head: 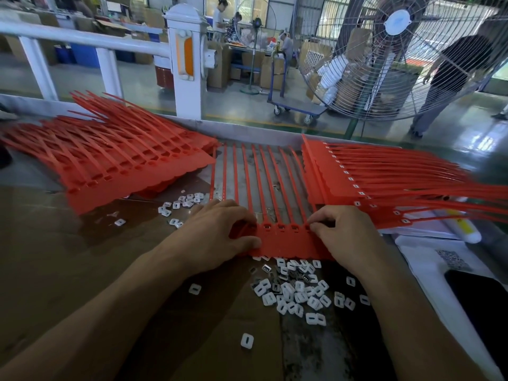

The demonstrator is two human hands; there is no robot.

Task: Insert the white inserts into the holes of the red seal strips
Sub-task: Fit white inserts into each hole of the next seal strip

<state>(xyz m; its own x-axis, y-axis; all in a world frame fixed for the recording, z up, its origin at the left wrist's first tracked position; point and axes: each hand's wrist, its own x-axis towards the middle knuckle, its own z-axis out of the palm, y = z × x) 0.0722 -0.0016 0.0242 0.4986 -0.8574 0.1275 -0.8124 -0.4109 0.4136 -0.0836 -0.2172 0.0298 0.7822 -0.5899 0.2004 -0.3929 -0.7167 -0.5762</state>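
Left hand and right hand gripped opposite ends of red seal strip sheet at table centre. Its visible holes looked unfilled. White inserts lay loose below. Right stack showed inserts fitted; left stack apparently awaited.

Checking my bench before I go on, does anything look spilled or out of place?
Yes: white inserts lie scattered loose on the cardboard near the seal strip, several strays apart from the pile, one near the table's front.

My left hand and right hand lie palm-down, forearms outstretched, fingers curled, seemingly pinching.
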